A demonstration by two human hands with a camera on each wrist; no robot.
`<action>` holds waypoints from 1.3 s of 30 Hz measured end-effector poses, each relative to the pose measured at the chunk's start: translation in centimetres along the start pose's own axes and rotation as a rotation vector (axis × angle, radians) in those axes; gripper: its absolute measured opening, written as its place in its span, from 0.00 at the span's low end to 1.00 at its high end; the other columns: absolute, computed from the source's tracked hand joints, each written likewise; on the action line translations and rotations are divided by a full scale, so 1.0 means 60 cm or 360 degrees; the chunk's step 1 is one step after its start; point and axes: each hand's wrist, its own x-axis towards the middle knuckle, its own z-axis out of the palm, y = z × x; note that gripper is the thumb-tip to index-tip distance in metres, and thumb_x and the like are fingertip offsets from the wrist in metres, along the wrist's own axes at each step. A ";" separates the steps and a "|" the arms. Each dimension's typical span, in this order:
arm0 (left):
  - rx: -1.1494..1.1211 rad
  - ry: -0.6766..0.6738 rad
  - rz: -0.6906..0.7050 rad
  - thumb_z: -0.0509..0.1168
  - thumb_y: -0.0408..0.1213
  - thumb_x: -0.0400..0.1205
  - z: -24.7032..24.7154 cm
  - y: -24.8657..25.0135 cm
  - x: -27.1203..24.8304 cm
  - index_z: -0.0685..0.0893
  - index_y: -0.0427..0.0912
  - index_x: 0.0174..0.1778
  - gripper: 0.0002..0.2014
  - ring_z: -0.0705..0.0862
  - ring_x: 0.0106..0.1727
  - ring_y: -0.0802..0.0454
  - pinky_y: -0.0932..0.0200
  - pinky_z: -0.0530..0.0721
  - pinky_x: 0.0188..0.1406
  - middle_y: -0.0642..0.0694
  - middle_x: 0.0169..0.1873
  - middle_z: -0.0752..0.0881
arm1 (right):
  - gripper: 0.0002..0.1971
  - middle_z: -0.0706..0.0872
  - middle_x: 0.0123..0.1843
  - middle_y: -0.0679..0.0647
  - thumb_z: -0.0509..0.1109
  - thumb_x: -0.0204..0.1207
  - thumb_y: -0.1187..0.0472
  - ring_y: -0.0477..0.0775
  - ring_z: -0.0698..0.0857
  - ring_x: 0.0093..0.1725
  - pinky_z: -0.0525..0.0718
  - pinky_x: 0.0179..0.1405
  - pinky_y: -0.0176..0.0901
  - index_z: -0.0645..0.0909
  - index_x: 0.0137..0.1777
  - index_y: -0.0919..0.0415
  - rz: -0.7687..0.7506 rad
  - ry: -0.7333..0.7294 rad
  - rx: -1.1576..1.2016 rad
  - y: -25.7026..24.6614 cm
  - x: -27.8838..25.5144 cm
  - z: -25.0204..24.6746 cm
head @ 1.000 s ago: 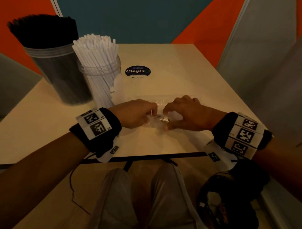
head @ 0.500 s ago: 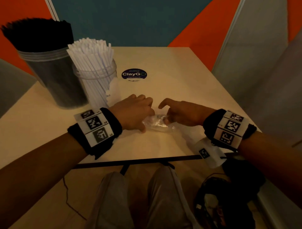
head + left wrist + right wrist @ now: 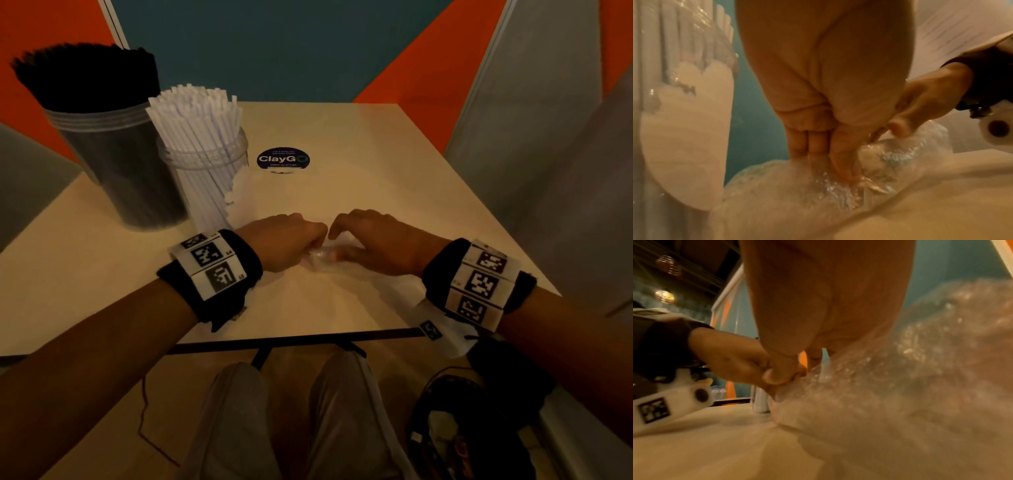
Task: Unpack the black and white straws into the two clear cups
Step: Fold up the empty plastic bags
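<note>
Left hand (image 3: 287, 240) and right hand (image 3: 373, 243) both pinch a crumpled clear wrapper (image 3: 320, 257) on the bench (image 3: 359, 144). Cups of black straws (image 3: 85, 75) and white straws (image 3: 195, 113) stand left, beside a round sticker (image 3: 283, 159).

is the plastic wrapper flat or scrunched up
Scrunched: the plastic wrapper is bunched and crinkled between both hands, left hand and right hand gripping it.

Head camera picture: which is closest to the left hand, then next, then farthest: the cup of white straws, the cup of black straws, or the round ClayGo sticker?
From the left hand:
1. Cup of white straws, just behind the wrist, on the left.
2. ClayGo sticker, farther back, mid-table.
3. Cup of black straws, far left corner.
</note>
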 end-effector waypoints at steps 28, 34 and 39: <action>-0.0034 0.0650 0.0109 0.65 0.41 0.82 -0.001 -0.007 -0.037 0.77 0.44 0.66 0.17 0.71 0.71 0.48 0.49 0.72 0.67 0.46 0.71 0.73 | 0.19 0.80 0.58 0.53 0.68 0.80 0.56 0.51 0.77 0.52 0.73 0.46 0.38 0.73 0.68 0.59 0.0290 -0.0225 0.0279 -0.008 0.019 -0.014; -0.0842 0.1340 -0.0223 0.74 0.45 0.75 0.008 0.022 -0.073 0.70 0.40 0.66 0.28 0.72 0.58 0.55 0.61 0.73 0.54 0.50 0.61 0.68 | 0.04 0.81 0.46 0.50 0.71 0.78 0.61 0.51 0.80 0.46 0.78 0.50 0.50 0.81 0.50 0.58 0.0180 0.0300 0.0898 0.007 -0.022 -0.029; -0.1686 0.0727 -0.0225 0.75 0.51 0.69 -0.007 0.054 -0.065 0.68 0.50 0.72 0.36 0.81 0.60 0.55 0.53 0.83 0.60 0.52 0.64 0.77 | 0.15 0.84 0.50 0.57 0.69 0.75 0.73 0.54 0.86 0.47 0.86 0.46 0.46 0.77 0.60 0.63 -0.0039 0.0394 0.2103 -0.010 -0.052 -0.051</action>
